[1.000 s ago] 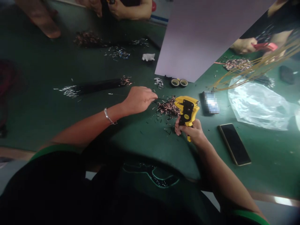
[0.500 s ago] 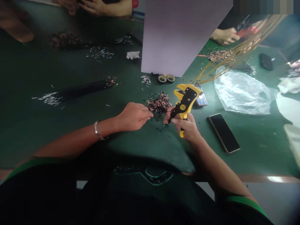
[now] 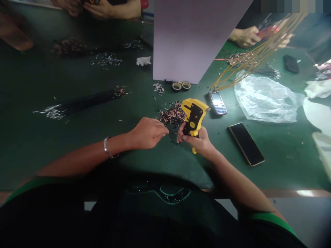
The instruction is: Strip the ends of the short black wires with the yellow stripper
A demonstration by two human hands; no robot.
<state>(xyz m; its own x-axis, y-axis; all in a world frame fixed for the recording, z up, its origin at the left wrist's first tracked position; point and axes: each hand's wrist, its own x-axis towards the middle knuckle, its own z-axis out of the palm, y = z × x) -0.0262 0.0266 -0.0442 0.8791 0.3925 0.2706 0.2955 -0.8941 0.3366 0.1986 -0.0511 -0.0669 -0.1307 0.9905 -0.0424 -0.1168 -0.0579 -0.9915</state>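
Observation:
My right hand (image 3: 204,143) is wrapped round the handles of a yellow and black wire stripper (image 3: 195,115), whose head points up and to the left. Left of it, my left hand (image 3: 150,133) is closed, thumb against forefinger; anything held in that pinch is too small or hidden to make out. A silver bracelet circles the left wrist. Just beyond both hands lies a heap of short black wires with bare copper ends (image 3: 172,113), partly behind the stripper head. Small dark scraps are scattered on the table between the hands.
On the green table (image 3: 144,168) are a bundle of black wires (image 3: 88,101), tape rolls (image 3: 181,86), a keypad phone (image 3: 217,103), a smartphone (image 3: 246,144) and a clear plastic bag (image 3: 266,98). A pale panel (image 3: 191,41) stands ahead. Other people's hands work at the far side.
My right hand has turned and shifted the wire stripper left and slightly down, uncovering the keypad phone. My left hand stays closed and is slightly lower. The whole view has shifted a little.

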